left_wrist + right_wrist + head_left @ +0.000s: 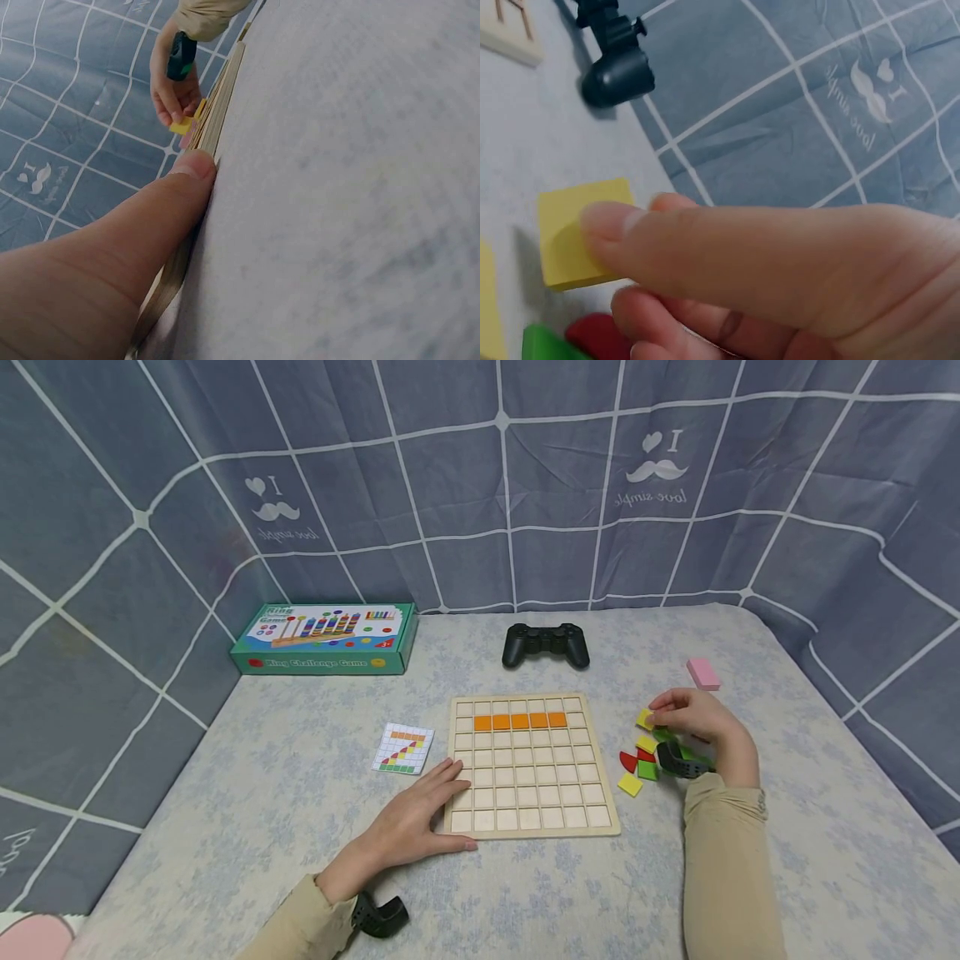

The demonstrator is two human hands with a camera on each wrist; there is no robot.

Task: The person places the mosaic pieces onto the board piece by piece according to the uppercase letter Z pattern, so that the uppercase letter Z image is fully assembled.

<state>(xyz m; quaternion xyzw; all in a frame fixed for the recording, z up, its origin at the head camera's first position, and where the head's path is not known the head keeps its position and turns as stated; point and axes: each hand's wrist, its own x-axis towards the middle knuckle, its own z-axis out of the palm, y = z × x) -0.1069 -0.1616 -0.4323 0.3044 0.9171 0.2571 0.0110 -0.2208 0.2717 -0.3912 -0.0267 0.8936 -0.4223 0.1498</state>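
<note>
My right hand (693,714) pinches a yellow square tile (570,232) between thumb and fingers, above the loose pieces to the right of the board. Beneath and around it lie more yellow squares (630,785), green pieces (647,770) and red pieces (628,762), some partly hidden by the hand and wrist strap. The wooden grid board (525,837) lies in the middle, with a row of orange squares (521,721) in its second row from the top. My left hand (412,818) rests at the board's lower left corner, fingers extended on its left edge, thumb touching the front edge.
A pattern card (403,748) lies left of the board. Behind the board are a black game controller (546,645) and, at the left, a green game box (324,643). A pink block (703,674) sits beyond my right hand. Grey-blue curtain surrounds the table's back and sides.
</note>
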